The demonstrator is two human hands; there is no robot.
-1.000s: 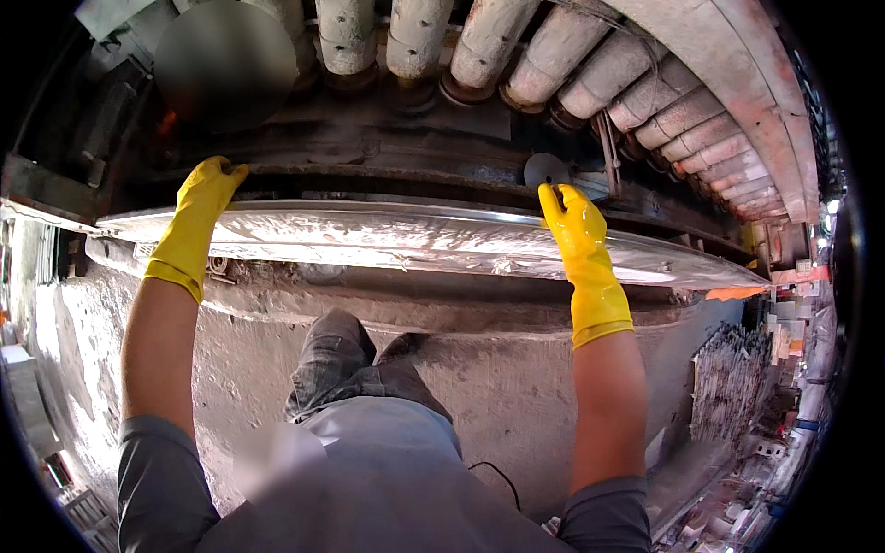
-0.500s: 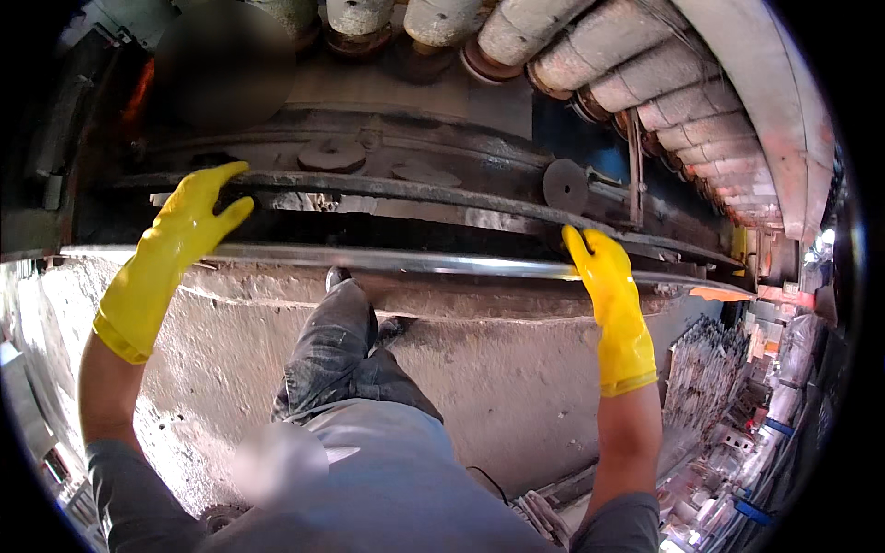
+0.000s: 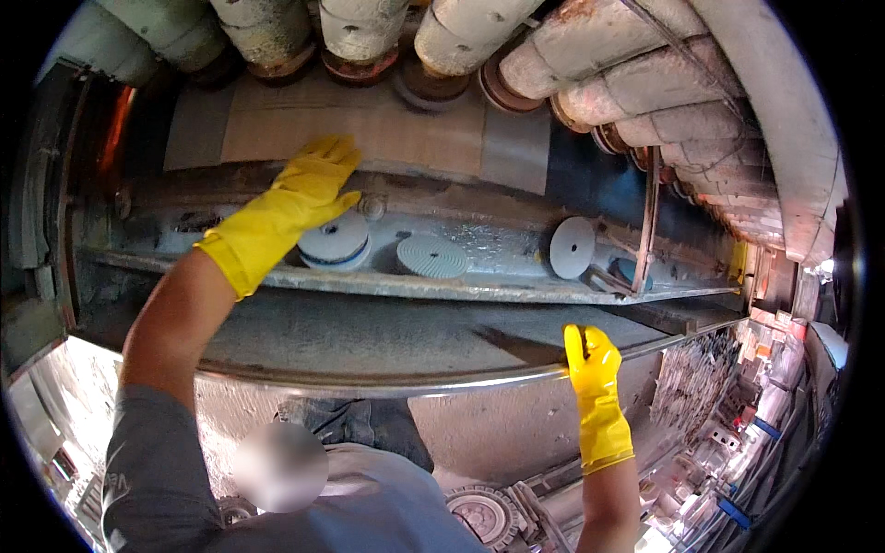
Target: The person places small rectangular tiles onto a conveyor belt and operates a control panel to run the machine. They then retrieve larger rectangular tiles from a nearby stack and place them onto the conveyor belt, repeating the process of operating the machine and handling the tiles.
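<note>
My left hand [image 3: 313, 189], in a yellow rubber glove, reaches over the ledge with its fingers stretched out and nothing visible in them. Just below its fingers lies a stack of round discs [image 3: 334, 238], pale grey with a blue layer. Beside that stack lies a flat ridged disc [image 3: 431, 256]. My right hand, gloved in yellow too [image 3: 593, 355], is closed at the long shiny rail [image 3: 442, 387] along the near edge, its fingers curled there.
Behind the ledge [image 3: 415, 288], a disc with a centre hole [image 3: 572, 247] leans upright. Large covered cylinders [image 3: 359, 32] line the back and right. A grey surface [image 3: 415, 336] spans ledge and rail. A toothed wheel [image 3: 482, 516] lies low on the floor side.
My left hand has moved right and farther in, over the ledge to the discs. The view has shifted, showing more of the shelf; my right hand stays at the rail.
</note>
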